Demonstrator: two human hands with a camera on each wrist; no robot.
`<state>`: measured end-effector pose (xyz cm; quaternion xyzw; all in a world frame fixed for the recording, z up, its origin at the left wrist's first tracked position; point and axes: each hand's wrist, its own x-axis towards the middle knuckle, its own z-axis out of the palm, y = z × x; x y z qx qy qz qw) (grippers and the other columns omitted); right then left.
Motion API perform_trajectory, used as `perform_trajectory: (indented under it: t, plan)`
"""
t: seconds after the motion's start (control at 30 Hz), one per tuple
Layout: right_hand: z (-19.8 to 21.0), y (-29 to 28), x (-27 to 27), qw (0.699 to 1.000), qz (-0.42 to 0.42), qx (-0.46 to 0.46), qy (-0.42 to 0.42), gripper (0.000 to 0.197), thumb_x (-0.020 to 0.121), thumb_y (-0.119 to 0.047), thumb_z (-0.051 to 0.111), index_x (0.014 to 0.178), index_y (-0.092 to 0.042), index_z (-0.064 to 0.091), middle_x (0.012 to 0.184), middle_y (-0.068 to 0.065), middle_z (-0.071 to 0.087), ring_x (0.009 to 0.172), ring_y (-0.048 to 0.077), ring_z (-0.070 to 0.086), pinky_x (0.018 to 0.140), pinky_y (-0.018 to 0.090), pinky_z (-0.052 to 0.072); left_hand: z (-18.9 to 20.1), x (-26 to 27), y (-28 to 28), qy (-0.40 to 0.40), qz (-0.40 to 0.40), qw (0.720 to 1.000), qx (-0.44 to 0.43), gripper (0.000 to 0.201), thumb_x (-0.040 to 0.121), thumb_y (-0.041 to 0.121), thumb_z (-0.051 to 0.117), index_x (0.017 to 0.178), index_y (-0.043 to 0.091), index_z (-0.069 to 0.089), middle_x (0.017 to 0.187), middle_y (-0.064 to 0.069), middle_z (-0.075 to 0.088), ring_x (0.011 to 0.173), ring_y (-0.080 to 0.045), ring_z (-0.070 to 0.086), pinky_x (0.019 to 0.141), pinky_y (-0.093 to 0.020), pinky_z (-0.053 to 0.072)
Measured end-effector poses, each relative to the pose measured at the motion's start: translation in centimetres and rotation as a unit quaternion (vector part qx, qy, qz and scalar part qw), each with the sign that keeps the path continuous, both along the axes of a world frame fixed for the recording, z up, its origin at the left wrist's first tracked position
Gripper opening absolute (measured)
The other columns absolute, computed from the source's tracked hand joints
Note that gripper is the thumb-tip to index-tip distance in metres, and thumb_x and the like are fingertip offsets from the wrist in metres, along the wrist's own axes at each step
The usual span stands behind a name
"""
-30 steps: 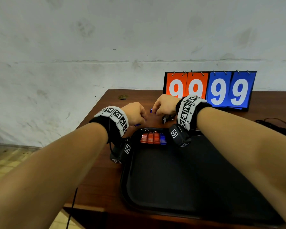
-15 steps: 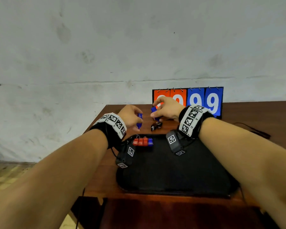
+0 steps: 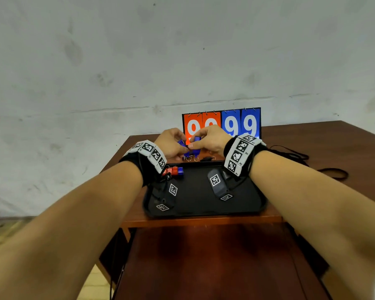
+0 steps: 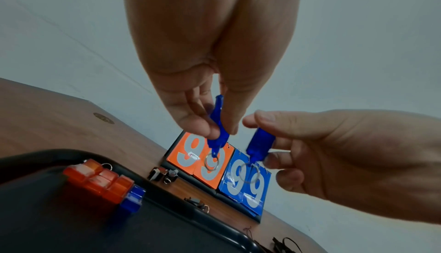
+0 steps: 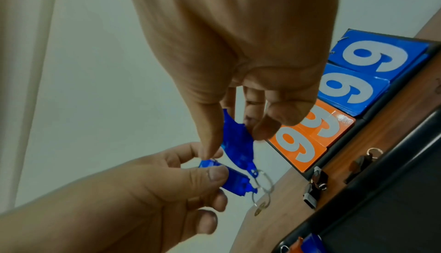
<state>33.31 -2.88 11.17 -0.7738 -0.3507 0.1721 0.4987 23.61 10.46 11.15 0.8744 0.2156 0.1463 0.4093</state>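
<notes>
Now: a two-handed pinch just beyond the tray's (image 3: 195,200) far rim.
Left hand (image 3: 171,146) pinches the left blue tag (image 4: 219,140); right hand (image 3: 211,141) pinches the right blue tag (image 4: 260,145) (rings (image 4: 211,162) hang below).

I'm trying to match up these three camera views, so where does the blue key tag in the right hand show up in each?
Head: blue key tag, centre, pinched by the right hand before the scoreboard.
Left wrist: right of centre, in the hand at the right side.
Right wrist: centre, the upper of two blue tags, under the fingers.
Shared landmark: the 9999 scoreboard.
</notes>
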Motion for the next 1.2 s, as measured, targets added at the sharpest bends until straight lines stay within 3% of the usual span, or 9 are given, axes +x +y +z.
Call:
perform_trajectory:
  t: [0.13, 0.23, 0.37, 0.43, 0.6, 0.73, 0.9, 1.13, 1.2]
  plan:
    - [-0.2, -1.2, -0.1, 1.0, -0.011, -0.011, 0.015, 0.023, 0.08, -0.009, 0.078, 0.102, -0.003, 0.07, 0.079, 0.011, 0.068, 0.051, 0.012, 0.06, 0.043, 0.018, 0.048, 0.0, -0.1, -0.9, -0.002, -0.012, 0.999, -0.036, 0.023, 0.083, -0.003, 0.072, 0.105, 0.003, 0.065, 0.097, -0.023, 0.069, 0.071, -0.024, 0.071, 0.063, -0.031, 0.062]
    - [-0.1, -1.7, 0.1, 0.997, 0.0, -0.007, 0.074, 0.02, 0.081, 0.002, 0.073, 0.1, -0.002, 0.07, 0.086, 0.019, 0.071, 0.056, 0.017, 0.065, 0.05, 0.022, 0.056, 0.1, 0.0, -1.3, 0.004, -0.009, 0.998, -0.056, 0.023, 0.084, -0.002, 0.071, 0.106, 0.002, 0.066, 0.097, -0.02, 0.07, 0.073, -0.022, 0.073, 0.063, -0.028, 0.061]
    - [-0.2, -1.7, 0.5, 0.993, 0.002, -0.014, 0.12, 0.018, 0.087, 0.003, 0.066, 0.105, -0.002, 0.066, 0.091, 0.021, 0.072, 0.07, 0.023, 0.071, 0.069, 0.032, 0.062, 0.2, 0.9, -1.4, 0.003, 0.01, 0.989, -0.146, 0.021, 0.094, 0.006, 0.059, 0.114, -0.001, 0.063, 0.103, -0.025, 0.069, 0.089, -0.032, 0.073, 0.083, -0.044, 0.06]
    - [-0.6, -1.4, 0.8, 0.992, -0.006, -0.006, 0.129, 0.019, 0.091, 0.001, 0.062, 0.11, 0.0, 0.064, 0.092, 0.021, 0.07, 0.076, 0.026, 0.073, 0.07, 0.034, 0.062, 0.1, 1.1, -1.2, 0.008, 0.016, 0.987, -0.161, 0.025, 0.097, 0.003, 0.053, 0.12, -0.003, 0.06, 0.108, -0.026, 0.067, 0.092, -0.032, 0.072, 0.087, -0.045, 0.059]
    - [-1.8, -0.3, 1.7, 0.989, -0.002, -0.01, 0.149, 0.027, 0.099, -0.008, 0.051, 0.123, 0.003, 0.057, 0.096, 0.025, 0.069, 0.081, 0.028, 0.073, 0.073, 0.034, 0.062, -0.9, 1.7, -0.1, 0.045, -0.006, 0.991, -0.124, 0.03, 0.1, -0.003, 0.042, 0.125, -0.002, 0.057, 0.117, -0.024, 0.065, 0.1, -0.03, 0.07, 0.092, -0.04, 0.056]
    - [-2.8, 0.4, 2.6, 0.992, 0.025, -0.062, 0.11, 0.03, 0.102, -0.005, 0.044, 0.129, 0.001, 0.054, 0.102, 0.025, 0.069, 0.094, 0.031, 0.073, 0.081, 0.035, 0.06, -2.3, 2.6, 1.0, 0.082, -0.031, 0.995, -0.037, 0.028, 0.099, 0.0, 0.048, 0.121, 0.006, 0.063, 0.115, -0.015, 0.067, 0.099, -0.024, 0.071, 0.091, -0.037, 0.057]
    - [-4.0, 1.3, 3.9, 0.988, 0.061, -0.143, -0.012, 0.032, 0.098, -0.01, 0.054, 0.129, -0.009, 0.06, 0.117, 0.015, 0.065, 0.096, 0.025, 0.071, 0.082, 0.036, 0.06, -3.8, 3.7, 1.9, 0.11, -0.084, 0.977, 0.16, 0.025, 0.094, 0.008, 0.059, 0.117, 0.015, 0.068, 0.113, -0.002, 0.067, 0.102, -0.016, 0.062, 0.097, -0.033, 0.049]
    - [-5.1, 2.5, 4.7, 0.961, 0.083, -0.218, -0.147, 0.042, 0.088, -0.009, 0.069, 0.129, -0.013, 0.061, 0.121, 0.005, 0.064, 0.1, 0.022, 0.066, 0.079, 0.032, 0.06, -5.4, 5.3, 2.6, 0.14, -0.09, 0.96, 0.227, 0.033, 0.087, 0.013, 0.071, 0.12, 0.016, 0.064, 0.115, -0.001, 0.067, 0.101, -0.015, 0.063, 0.093, -0.03, 0.05]
    - [-5.3, 2.7, 4.8, 0.952, 0.087, -0.233, -0.18, 0.045, 0.085, -0.011, 0.073, 0.128, -0.013, 0.062, 0.119, 0.003, 0.065, 0.102, 0.02, 0.065, 0.084, 0.03, 0.056, -5.7, 5.6, 2.8, 0.149, -0.094, 0.955, 0.24, 0.035, 0.085, 0.014, 0.072, 0.12, 0.016, 0.064, 0.115, -0.001, 0.067, 0.103, -0.017, 0.064, 0.092, -0.029, 0.051]
